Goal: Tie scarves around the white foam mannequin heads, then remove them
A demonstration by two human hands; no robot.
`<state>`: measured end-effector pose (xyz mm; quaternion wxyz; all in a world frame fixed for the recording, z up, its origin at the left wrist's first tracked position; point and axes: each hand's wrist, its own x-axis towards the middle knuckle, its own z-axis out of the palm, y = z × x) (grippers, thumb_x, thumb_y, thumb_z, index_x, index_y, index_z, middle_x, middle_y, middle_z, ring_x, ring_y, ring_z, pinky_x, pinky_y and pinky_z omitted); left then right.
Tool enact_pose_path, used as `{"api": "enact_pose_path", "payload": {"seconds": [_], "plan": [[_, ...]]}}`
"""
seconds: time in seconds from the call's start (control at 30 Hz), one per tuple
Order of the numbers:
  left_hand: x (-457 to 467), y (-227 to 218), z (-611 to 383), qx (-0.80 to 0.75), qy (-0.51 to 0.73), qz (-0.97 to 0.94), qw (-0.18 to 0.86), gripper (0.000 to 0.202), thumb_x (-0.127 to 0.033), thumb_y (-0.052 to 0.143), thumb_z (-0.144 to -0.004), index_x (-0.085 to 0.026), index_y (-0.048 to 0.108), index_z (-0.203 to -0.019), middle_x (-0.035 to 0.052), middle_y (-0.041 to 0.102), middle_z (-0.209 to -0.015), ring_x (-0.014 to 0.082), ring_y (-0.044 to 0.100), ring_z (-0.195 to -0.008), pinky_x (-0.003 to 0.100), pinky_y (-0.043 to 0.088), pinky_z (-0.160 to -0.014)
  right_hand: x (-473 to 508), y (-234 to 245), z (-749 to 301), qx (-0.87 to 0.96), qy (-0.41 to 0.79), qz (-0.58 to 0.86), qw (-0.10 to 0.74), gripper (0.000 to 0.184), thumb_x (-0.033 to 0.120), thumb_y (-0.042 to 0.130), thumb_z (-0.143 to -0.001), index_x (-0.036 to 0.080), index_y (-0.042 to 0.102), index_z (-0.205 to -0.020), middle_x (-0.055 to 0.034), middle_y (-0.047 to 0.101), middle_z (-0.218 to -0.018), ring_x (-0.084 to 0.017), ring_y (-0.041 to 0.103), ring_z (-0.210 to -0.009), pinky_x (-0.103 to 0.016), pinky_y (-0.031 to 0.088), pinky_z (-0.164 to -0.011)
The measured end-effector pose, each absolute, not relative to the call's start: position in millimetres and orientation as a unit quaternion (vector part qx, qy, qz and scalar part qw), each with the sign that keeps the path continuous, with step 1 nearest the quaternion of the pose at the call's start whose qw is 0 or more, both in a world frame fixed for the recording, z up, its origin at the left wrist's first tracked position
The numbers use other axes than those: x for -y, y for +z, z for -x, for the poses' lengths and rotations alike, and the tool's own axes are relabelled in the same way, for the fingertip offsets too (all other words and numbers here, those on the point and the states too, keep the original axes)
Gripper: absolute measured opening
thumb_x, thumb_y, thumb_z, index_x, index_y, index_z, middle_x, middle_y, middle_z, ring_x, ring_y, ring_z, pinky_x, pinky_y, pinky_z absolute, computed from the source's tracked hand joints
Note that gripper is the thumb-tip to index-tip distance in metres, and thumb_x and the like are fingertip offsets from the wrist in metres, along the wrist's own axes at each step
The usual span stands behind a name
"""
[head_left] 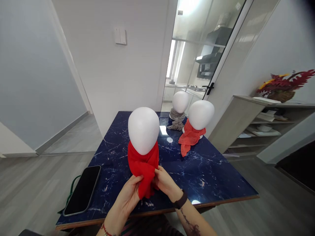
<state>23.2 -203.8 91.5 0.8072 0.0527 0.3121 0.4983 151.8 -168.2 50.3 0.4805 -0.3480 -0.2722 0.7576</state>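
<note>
In front of me a white mannequin head (143, 129) stands upright, with a bright red scarf (145, 164) wrapped around its neck. The scarf's loose end hangs down at the front. My left hand (130, 193) pinches the left edge of that hanging end between thumb and fingers. On the other side, my right hand (166, 182) grips the scarf just under the knot-like fold; its fingertips are partly hidden behind the cloth.
A second white head (201, 113) wears a coral scarf (190, 136), and one farther back (180, 101) wears a grey scarf (177, 119). A black phone (83, 190) with a green strap lies at the left of the blue marbled table (211, 170). Shelves (265, 127) stand at right.
</note>
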Motion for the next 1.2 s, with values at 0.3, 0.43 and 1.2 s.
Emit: {"api": "enact_pose_path", "payload": {"seconds": [0.3,0.43,1.2], "plan": [[216.7,101.8,-37.5,-0.305,0.484,-0.065,0.817,0.036,-0.028,0.052,-0.084,-0.013,0.059,-0.117,0.0123,0.066,-0.113,0.0264,0.061,-0.108,0.04,0.047,-0.097,172.0,62.4,-154.2,0.162,0.853,0.289,0.402,0.046,0.057,0.058,-0.077,0.013,0.066,-0.088,-0.0066,0.071,-0.079,-0.019,0.067,-0.078,-0.029,0.05,-0.073],[231.1,89.1,-42.1,-0.324,0.455,-0.185,0.809,0.043,-0.019,0.055,-0.075,-0.017,0.06,-0.117,0.0083,0.064,-0.119,0.026,0.054,-0.117,0.041,0.039,-0.103,169.5,67.3,-160.8,0.23,0.824,0.309,0.416,0.039,0.049,0.068,-0.073,0.014,0.065,-0.089,-0.0059,0.071,-0.083,-0.018,0.067,-0.081,-0.029,0.05,-0.077],[187.1,71.6,-23.8,-0.448,0.428,-0.359,0.698,0.035,-0.04,0.072,-0.071,-0.013,0.067,-0.094,0.0084,0.073,-0.085,0.018,0.066,-0.075,0.027,0.05,-0.074,163.2,58.9,-163.4,0.208,0.841,0.276,0.415,0.023,0.016,0.073,-0.065,0.014,0.058,-0.081,0.0036,0.059,-0.057,-0.007,0.056,-0.05,-0.02,0.048,-0.057]]}}
